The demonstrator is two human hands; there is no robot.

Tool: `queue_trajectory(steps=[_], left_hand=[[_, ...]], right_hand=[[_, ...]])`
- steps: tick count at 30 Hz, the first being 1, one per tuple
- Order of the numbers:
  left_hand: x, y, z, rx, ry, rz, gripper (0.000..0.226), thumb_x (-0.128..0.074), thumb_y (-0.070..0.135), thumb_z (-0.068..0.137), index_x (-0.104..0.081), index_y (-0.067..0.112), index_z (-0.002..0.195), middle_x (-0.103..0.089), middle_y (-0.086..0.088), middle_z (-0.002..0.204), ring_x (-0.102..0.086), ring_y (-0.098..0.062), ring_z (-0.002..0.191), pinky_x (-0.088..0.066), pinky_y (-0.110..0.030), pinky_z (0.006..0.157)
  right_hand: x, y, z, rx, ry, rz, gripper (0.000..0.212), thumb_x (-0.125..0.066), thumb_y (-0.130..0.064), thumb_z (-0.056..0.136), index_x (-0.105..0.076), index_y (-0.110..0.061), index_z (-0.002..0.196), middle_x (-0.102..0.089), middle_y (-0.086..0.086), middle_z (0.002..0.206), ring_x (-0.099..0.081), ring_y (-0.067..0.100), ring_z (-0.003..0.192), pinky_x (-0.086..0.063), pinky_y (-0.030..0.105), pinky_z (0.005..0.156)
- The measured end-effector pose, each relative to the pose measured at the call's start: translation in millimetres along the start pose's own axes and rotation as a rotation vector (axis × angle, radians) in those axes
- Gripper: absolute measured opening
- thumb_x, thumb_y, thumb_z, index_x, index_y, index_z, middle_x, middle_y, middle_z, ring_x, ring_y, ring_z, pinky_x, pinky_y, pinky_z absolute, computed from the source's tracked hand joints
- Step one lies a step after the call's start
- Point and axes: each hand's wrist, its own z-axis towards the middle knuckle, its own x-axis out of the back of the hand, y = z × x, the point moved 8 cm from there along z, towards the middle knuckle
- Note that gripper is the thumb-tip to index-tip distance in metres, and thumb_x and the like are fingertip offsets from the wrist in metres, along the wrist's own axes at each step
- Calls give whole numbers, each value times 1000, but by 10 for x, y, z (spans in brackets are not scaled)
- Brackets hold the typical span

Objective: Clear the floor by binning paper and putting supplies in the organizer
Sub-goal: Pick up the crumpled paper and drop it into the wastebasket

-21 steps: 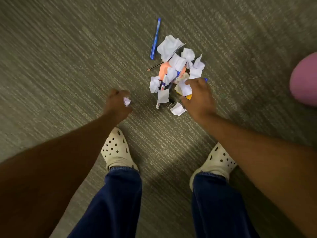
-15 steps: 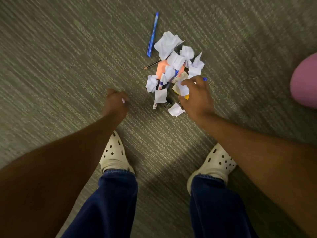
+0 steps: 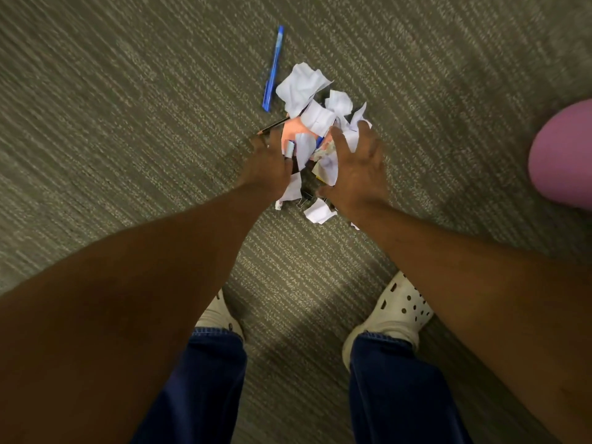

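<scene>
Pen (image 3: 273, 69) lengthwise away from person, perhaps slightly tilted, beside paper pile (image 3: 315, 116).

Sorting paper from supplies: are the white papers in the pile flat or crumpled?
Crumpled. The white papers show creases, folds and bent edges, heaped loosely over an orange item on the carpet.

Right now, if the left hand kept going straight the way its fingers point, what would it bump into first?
Probably the pencil: the left hand points up-frame, its fingers nearly at it, beside the orange paper. Depth is unclear.
</scene>
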Motion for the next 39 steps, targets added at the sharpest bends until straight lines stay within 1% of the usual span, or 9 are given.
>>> queue_trajectory(steps=[4,9,13,16,20,23,26,33,39], left_hand=[[-14,-94,18,-139,-16,-17,45,-58,15,102,-42,7,143,-52,-25,139,-63,-42,114,-45,-38,84],[54,-300,17,-126,15,-59,21,-66,18,97,-62,10,116,-67,-19,114,-66,-36,96,-45,-35,74],[166,-431,-46,-29,112,-181,15,-64,9,97,-74,7,108,-75,-15,106,-70,-30,97,-51,-33,81],[216,-592,-98,142,158,-387,20,-66,10,95,-76,5,112,-78,-16,107,-74,-30,96,-60,-37,84],[231,-754,-191,394,122,-923,8,-68,8,92,-75,3,93,-70,-10,81,-64,-17,60,-52,-26,55],[215,-734,-265,552,55,-1226,21,-61,8,97,-58,12,77,-47,-3,71,-43,-7,49,-29,-18,40],[237,-613,-353,627,-50,-1397,21,-57,14,100,-56,16,79,-48,1,72,-41,-8,62,-28,-20,48],[456,325,-668,588,-195,-1663,43,-54,12,99,-73,9,61,-68,-4,65,-70,-15,56,-56,-25,54],[482,1716,-831,537,-302,-1667,27,-62,17,98,-73,12,74,-71,-1,75,-67,-12,69,-55,-22,58]], right_hand=[[-69,-61,73,-7,-84,-88,100,-82,-43,85,-18,-35,162,-4,14,171,-34,45,146,-52,56,104],[-115,-69,127,26,-54,-101,62,-72,-3,91,-48,-24,146,-18,12,167,-38,38,144,-57,49,96],[-177,-60,148,102,-53,-7,30,-60,-7,99,-65,-13,128,-39,13,156,-44,39,139,-50,47,104],[-143,-38,118,149,-27,53,28,-62,-10,97,-70,-13,124,-47,12,149,-50,36,134,-49,44,106],[27,8,97,125,60,178,35,-68,-4,90,-71,-8,124,-56,11,141,-63,33,119,-53,40,100],[173,128,76,21,119,424,23,-71,-6,84,-76,2,105,-71,18,112,-70,33,99,-52,32,82],[217,321,11,-173,60,741,15,-79,-9,82,-75,5,85,-67,14,78,-62,22,74,-44,32,66],[369,501,-569,-403,-386,1657,13,-71,-2,93,-78,-12,96,-77,4,87,-70,12,74,-51,24,67],[1202,1111,-1168,-432,-229,2102,32,-62,-1,98,-80,-16,77,-73,5,86,-69,3,63,-48,10,49]])
